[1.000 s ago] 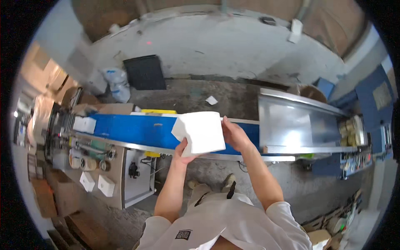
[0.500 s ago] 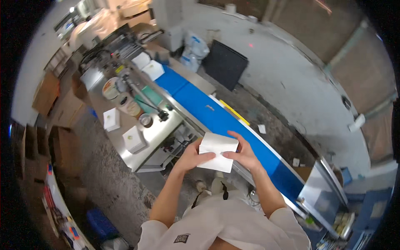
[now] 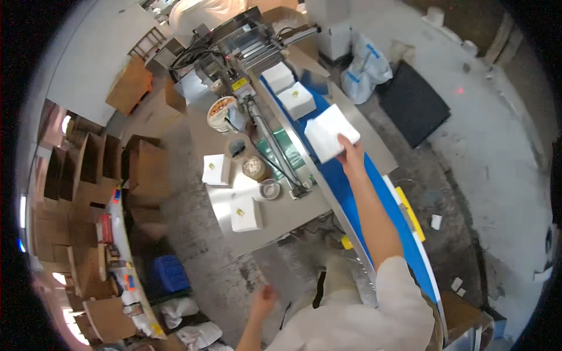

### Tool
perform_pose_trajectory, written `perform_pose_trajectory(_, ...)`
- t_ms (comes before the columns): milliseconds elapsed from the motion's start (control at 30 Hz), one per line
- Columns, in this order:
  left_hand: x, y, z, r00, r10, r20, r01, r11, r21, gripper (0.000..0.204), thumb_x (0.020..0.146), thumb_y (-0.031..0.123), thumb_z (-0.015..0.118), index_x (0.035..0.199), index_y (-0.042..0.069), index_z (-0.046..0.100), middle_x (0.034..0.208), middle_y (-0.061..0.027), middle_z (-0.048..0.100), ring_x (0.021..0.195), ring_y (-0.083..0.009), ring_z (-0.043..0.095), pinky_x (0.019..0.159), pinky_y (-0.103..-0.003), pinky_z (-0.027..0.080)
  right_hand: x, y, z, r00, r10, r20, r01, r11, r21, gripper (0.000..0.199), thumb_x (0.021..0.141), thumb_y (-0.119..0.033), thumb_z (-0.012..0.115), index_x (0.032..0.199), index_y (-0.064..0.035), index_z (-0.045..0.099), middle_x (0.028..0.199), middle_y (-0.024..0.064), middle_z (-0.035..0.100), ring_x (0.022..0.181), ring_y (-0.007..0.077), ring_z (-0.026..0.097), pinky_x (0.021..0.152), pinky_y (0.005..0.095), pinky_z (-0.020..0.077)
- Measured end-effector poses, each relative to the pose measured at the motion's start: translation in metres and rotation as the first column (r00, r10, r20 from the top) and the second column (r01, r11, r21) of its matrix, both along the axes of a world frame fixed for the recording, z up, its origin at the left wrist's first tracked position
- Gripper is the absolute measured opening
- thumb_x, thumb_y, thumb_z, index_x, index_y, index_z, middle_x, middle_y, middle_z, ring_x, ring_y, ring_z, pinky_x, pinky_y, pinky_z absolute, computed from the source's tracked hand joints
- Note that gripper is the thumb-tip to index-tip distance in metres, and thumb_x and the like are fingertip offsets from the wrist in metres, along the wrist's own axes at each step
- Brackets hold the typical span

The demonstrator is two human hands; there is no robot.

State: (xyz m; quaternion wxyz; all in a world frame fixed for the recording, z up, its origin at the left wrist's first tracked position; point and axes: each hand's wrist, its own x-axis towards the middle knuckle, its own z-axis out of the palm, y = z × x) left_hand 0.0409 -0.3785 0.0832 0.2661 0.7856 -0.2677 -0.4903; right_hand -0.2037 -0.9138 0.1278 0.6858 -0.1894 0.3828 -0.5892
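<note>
Head view shows blue belt (image 3: 344,182) behind held box (image 3: 329,133), grey floor (image 3: 462,234) alongside.

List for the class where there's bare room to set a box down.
This side of the held white box, bare blue belt flanks the right forearm. The steel table is bare between the nearer table box, the metal tin and the front edge. Crowded: the belt's far end (two more boxes) and mid-table (jars, tub, green sheet).

Light glares off the steel table (image 3: 281,213), and fisheye distortion bends straight edges toward dark corners.
</note>
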Motion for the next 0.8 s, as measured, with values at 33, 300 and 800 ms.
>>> perform_pose_trajectory(33, -0.013, -0.005, 0.003, 0.998, -0.059, -0.015, 0.06, 0.995, 0.081, 0.043, 0.087, 0.024, 0.073, 0.118, -0.002, 0.061, 0.095, -0.0088, 0.07, 0.087, -0.0164, 0.066, 0.077, -0.031, 0.052, 0.001, -0.033, -0.023, 0.999, -0.03, -0.023, 0.031, 0.999, 0.037, 0.055, 0.075, -0.022, 0.081, 0.121, -0.0095, 0.054, 0.107, 0.0037, 0.065, 0.091, 0.0187, 0.065, 0.064, 0.0314, 0.0542)
perform_pose_trajectory(300, -0.046, -0.013, 0.006, 0.993, -0.001, -0.116, 0.031, 0.966, 0.258, 0.055, 0.089, 0.027, 0.071, 0.131, -0.003, 0.052, 0.107, -0.0129, 0.069, 0.097, -0.0197, 0.067, 0.085, -0.033, 0.052, 0.071, -0.119, -0.123, 0.971, -0.161, -0.177, 0.188, 0.972, 0.144, 0.068, 0.069, -0.025, 0.087, 0.123, 0.0003, 0.053, 0.112, 0.0118, 0.064, 0.098, 0.0224, 0.062, 0.079, 0.0341, 0.051)
perform_pose_trajectory(800, -0.009, 0.015, -0.037, 0.992, -0.119, -0.049, 0.119, 0.993, 0.003, 0.042, 0.091, 0.021, 0.066, 0.127, 0.002, 0.055, 0.105, -0.0123, 0.07, 0.097, -0.0185, 0.067, 0.085, -0.034, 0.052, -0.013, -0.007, -0.068, 0.96, -0.211, -0.183, 0.234, 0.965, 0.116, 0.027, 0.089, -0.025, 0.065, 0.106, -0.0045, 0.061, 0.097, 0.0085, 0.065, 0.091, 0.018, 0.062, 0.074, 0.0348, 0.0526)
